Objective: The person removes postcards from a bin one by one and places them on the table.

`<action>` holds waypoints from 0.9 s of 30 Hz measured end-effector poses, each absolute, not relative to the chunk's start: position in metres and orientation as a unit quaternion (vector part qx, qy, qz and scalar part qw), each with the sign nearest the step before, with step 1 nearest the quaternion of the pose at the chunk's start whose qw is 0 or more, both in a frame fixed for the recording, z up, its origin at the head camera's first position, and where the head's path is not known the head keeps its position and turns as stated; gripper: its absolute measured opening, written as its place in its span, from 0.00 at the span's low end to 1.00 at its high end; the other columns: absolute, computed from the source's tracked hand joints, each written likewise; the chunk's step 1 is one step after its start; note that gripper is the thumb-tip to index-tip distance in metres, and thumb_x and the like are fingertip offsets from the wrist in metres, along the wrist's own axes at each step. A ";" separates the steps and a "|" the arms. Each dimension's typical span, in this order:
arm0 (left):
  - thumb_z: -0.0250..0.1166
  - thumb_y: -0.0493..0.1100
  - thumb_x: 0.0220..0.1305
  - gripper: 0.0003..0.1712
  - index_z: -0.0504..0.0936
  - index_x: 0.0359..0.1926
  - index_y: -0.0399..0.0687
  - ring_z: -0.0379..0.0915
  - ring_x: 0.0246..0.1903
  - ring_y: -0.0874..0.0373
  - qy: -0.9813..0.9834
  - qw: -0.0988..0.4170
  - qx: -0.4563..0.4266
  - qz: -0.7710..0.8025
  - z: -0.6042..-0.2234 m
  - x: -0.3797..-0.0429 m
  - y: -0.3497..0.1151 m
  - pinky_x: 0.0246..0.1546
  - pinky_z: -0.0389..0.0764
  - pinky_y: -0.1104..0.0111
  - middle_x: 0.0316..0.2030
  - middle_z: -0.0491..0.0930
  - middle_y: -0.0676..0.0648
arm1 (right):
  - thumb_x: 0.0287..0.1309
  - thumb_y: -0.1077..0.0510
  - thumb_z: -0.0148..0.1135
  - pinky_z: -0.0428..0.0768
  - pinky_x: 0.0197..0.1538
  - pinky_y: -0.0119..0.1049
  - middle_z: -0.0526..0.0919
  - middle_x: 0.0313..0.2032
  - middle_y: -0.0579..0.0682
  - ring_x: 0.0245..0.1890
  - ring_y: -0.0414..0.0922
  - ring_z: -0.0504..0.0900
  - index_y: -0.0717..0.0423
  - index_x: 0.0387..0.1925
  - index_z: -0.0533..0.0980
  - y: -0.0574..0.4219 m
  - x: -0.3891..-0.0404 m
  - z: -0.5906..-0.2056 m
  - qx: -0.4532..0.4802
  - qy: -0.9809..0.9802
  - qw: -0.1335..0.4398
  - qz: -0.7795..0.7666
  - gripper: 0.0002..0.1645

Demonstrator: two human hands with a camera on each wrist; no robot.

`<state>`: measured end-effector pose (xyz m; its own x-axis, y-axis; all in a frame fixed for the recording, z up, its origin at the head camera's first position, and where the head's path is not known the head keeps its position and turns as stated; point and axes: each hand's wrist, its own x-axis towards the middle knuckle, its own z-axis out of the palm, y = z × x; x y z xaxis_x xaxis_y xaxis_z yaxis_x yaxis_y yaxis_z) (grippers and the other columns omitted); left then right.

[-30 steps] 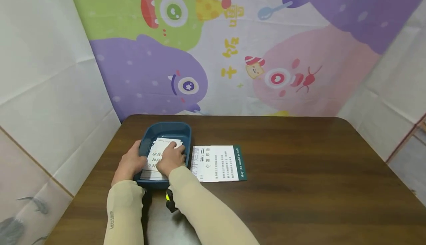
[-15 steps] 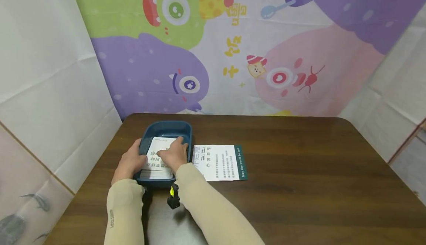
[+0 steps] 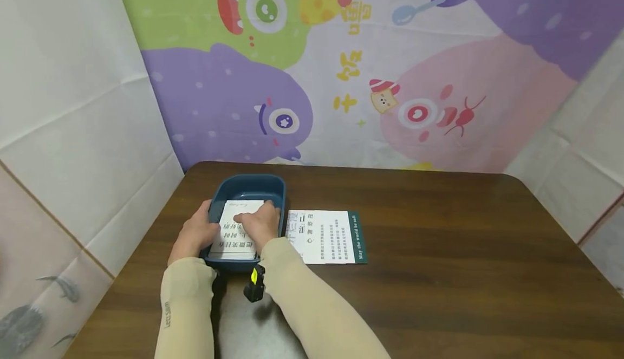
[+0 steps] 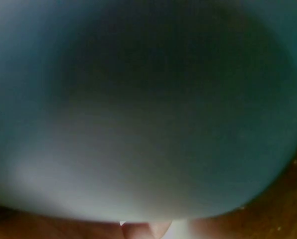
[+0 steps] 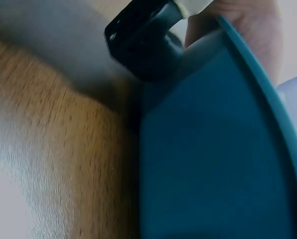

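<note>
While cards (image 3: pixel 233 235) stretch lengthwise away, left grip (image 3: pixel 195 232) holds tray (image 3: pixel 251 185) (can't tell right grip (image 3: pixel 260 225)).

The person's left hand (image 3: pixel 195 233) and right hand (image 3: pixel 260 224) are bare, with long, plain cream sleeves (image 3: pixel 317 297). Small dark lettering (image 3: pixel 168 314), too blurred to read surely, runs along the left sleeve (image 3: pixel 189 294). A black, blocky device (image 3: pixel 253 292) with a bright yellow-green patch (image 3: pixel 254 276) sits at the right cuff.
</note>
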<state>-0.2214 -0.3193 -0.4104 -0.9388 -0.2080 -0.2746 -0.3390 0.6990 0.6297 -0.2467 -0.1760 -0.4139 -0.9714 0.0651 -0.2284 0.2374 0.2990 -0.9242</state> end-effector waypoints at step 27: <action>0.50 0.40 0.69 0.39 0.43 0.76 0.43 0.57 0.60 0.26 0.916 0.112 -0.150 0.355 -0.407 -0.225 -0.320 0.59 0.61 0.29 0.72 0.51 0.26 | 0.63 0.60 0.58 0.79 0.55 0.46 0.79 0.47 0.57 0.45 0.51 0.79 0.61 0.50 0.78 -0.175 -0.236 -0.413 -0.068 0.876 -0.119 -0.462 0.15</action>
<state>-0.2254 -0.3197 -0.4072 -0.9300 -0.1941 -0.3121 -0.3537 0.7034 0.6165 -0.2361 -0.1748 -0.4132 -0.9627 -0.0087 0.2704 -0.2281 0.5635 -0.7940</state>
